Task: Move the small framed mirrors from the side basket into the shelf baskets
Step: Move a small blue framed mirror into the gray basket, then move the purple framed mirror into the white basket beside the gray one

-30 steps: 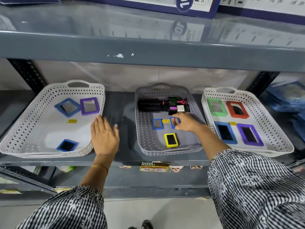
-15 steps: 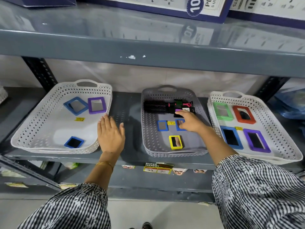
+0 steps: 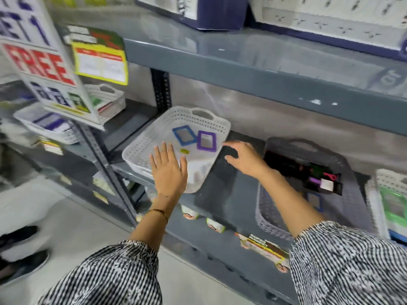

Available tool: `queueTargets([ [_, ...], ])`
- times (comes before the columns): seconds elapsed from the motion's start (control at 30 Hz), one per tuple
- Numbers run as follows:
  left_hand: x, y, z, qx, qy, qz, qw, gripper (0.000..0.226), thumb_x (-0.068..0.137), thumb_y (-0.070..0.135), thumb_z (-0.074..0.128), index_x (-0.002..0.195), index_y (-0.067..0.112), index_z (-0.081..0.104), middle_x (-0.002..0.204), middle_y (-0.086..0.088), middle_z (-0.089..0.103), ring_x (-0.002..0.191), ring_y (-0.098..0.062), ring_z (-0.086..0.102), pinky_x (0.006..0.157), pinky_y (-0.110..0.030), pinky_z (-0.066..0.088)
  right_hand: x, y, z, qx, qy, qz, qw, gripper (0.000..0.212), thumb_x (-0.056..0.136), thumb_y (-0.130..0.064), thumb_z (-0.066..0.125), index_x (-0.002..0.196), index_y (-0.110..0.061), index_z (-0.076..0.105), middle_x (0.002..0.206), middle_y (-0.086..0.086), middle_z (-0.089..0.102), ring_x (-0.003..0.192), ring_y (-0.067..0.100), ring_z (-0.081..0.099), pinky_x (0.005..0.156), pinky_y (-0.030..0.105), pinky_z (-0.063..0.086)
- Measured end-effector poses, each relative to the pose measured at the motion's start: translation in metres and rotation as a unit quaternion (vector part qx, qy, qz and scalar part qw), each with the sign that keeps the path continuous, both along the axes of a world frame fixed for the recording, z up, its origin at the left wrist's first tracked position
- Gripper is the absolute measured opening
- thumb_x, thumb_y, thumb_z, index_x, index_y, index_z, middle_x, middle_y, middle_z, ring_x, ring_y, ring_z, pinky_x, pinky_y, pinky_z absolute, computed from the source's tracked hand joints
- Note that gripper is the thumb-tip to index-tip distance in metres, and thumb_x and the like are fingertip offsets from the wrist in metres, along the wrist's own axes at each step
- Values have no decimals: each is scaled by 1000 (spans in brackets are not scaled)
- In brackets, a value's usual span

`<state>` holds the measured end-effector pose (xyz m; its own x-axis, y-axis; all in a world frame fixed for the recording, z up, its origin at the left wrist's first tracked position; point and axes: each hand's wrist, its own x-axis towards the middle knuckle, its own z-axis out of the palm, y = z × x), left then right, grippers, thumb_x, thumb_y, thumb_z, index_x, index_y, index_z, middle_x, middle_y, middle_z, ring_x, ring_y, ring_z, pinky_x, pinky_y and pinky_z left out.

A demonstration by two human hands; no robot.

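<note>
A white perforated basket [image 3: 154,133] sits on the grey shelf, holding a blue-framed mirror [image 3: 184,134] and a purple-framed mirror [image 3: 206,140]. My left hand [image 3: 168,170] hovers flat and open over the basket's near part, covering what lies beneath. My right hand [image 3: 244,158] is open with spread fingers, empty, above the shelf between the white basket and the grey basket [image 3: 352,172]. In the grey basket lie a black hairbrush pack [image 3: 308,172] and a blue-framed mirror [image 3: 313,200]. At the right edge, another white basket [image 3: 381,179] shows a green-framed mirror [image 3: 394,203].
A hanging "FREE" sign [image 3: 41,62] and a yellow price card [image 3: 101,62] hang at the left. Two more white baskets [image 3: 108,100] sit on the shelf unit further left. Someone's dark shoes [image 3: 19,260] stand on the floor at the left. The upper shelf edge [image 3: 264,73] overhangs.
The view has swung left and blurred. My right hand has left the grey basket and moved left, empty. My left hand has shifted over the left white basket.
</note>
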<state>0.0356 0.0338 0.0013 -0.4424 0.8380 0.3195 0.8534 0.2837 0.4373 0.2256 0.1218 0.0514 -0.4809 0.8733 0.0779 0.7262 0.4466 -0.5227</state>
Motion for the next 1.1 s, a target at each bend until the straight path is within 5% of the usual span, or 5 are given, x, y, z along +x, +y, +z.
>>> queueTargets([
  [0.3,-39,-18,-19,-26,-28,58,998,68,91,43,17,133,-5,41,141,-28,41,134,-44,32,112,-56,26,-117,9,-21,-76,-210,217,950,65,85,-7,66,144,-18,41,153,2,37,143,22,31,115,30,27],
  [0.43,-40,-17,-22,-29,-21,49,998,65,91,42,16,135,0,40,145,-25,37,138,-39,27,115,-51,21,-133,8,-36,-76,-261,261,926,60,73,-3,72,130,-16,56,128,12,63,118,29,56,100,40,47],
  [0.6,-40,-17,-23,-22,-19,54,998,64,91,44,13,135,5,39,147,-23,34,140,-36,23,116,-45,15,-136,9,-44,-77,-245,267,929,38,68,-4,74,103,-16,66,100,9,68,90,28,62,78,34,50],
  [0.87,-41,-18,-23,-21,-9,45,999,67,89,46,11,135,5,39,147,-24,34,139,-37,23,117,-47,16,-125,10,-41,-64,-171,218,959,35,67,-11,81,98,-9,65,105,12,67,104,30,61,83,37,49],
  [1.1,-18,-10,-13,-13,21,10,1000,73,90,46,8,138,-1,36,148,-22,33,141,-36,19,117,-43,5,-78,12,-11,-60,-59,118,989,65,73,-3,78,133,-8,54,135,9,49,125,23,50,107,31,40],
])
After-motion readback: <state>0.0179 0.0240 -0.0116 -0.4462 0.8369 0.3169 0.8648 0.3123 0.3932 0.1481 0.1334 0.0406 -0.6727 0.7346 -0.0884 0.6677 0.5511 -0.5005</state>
